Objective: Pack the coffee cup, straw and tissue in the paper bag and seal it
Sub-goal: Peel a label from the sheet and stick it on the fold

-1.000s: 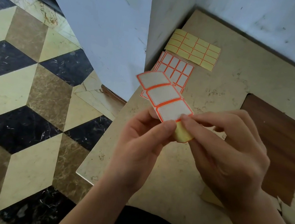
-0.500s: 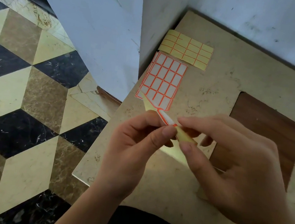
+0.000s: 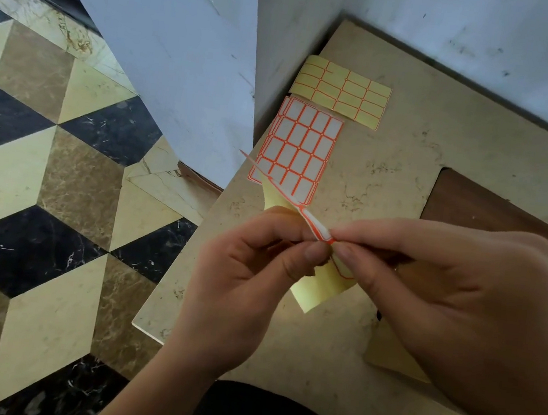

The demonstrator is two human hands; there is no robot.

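Hands, left hand and right hand, pinch sticker strip

Both hands work over a beige marble tabletop. Left hand pinches the yellow backing paper between thumb and forefinger; right hand pinches the red-bordered white sticker strip, which is partly lifted off the backing and seen nearly edge-on. Flat on the table beyond: a white sticker sheet with red grid, and touching its far end a yellow sheet. Dark wood inset near the right hand. Cube-pattern tiled floor at left.
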